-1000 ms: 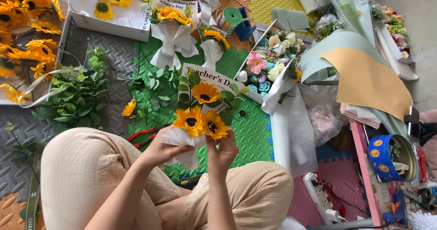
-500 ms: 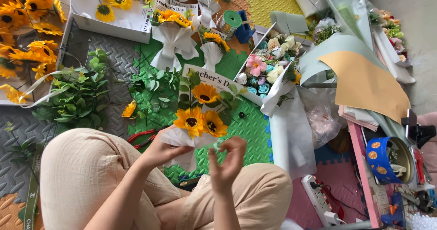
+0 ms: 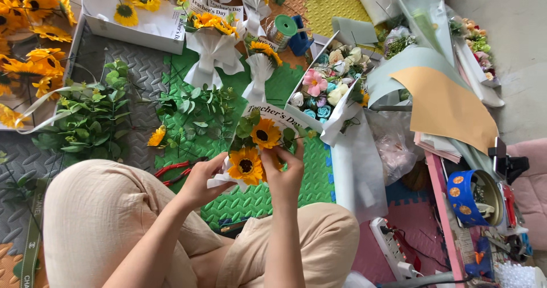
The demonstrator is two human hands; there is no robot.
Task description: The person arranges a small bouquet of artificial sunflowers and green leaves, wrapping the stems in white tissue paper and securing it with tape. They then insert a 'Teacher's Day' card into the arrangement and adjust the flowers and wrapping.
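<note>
- The green foam mat (image 3: 268, 199) lies under both hands and runs away from them toward the finished small bouquets (image 3: 215, 43) well beyond the fingertips.
- A box of pastel flowers (image 3: 325, 91) sits beyond and to the right of the right hand; a heap of loose green leaves (image 3: 85, 120) lies well off to the left of the left hand.
- The sunflower bouquet (image 3: 254, 148) is held between the two hands, above the lap. Its long axis runs from the wrapped base near the palms up and away from the person, tilted slightly right; the flower heads face up toward the camera.
- The left hand (image 3: 200, 179) is closed around the white paper at the bouquet's lower left.
- The right hand (image 3: 285, 171) pinches the wrap on the right side, fingers curled against the blooms.
- Red-handled cutters (image 3: 174, 173) lie on the mat just left of the left hand.
- Judgement: the wrap looks best gathered evenly, with a firm grip low on the stems, so the heads stay level and uncrushed.
</note>
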